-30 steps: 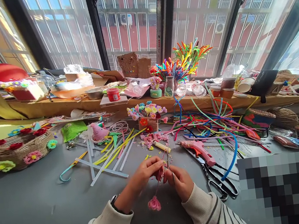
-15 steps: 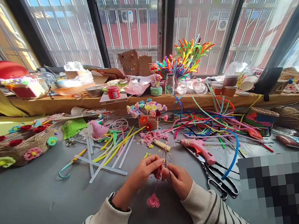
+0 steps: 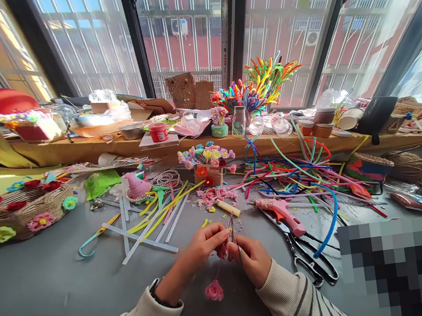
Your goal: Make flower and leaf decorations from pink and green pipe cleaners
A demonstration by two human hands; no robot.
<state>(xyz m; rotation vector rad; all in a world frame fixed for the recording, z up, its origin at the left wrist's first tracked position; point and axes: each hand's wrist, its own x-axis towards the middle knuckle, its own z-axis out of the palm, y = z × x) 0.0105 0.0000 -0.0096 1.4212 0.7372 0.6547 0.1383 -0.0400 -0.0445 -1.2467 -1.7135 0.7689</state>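
Note:
My left hand [image 3: 208, 245] pinches a pink fuzzy piece [image 3: 222, 251] between its fingertips, partly hidden by them. From it a thin strand leads down to a pink flower-like bloom [image 3: 214, 291], hanging just above the grey table. My right hand [image 3: 255, 261] is closed on slim metal blades that look like small scissors [image 3: 233, 227], points facing away from me. Both hands meet at the pink piece, fingertips nearly touching. Just beyond them lie a cream glue stick-like cylinder [image 3: 228, 208] and pink fluffy clippings [image 3: 216, 197].
A pink glue gun [image 3: 281, 213] and large black-handled scissors [image 3: 303, 252] lie to the right. Colourful pipe cleaners [image 3: 293, 173] spread behind them. Clear glue sticks [image 3: 141, 235] lie left, near a woven basket [image 3: 21, 214]. A small flower pot [image 3: 208, 173] stands ahead.
The hands stay together and have shifted very slightly. The hanging pink bloom has swung a little left and down and turned. The whole view has moved slightly.

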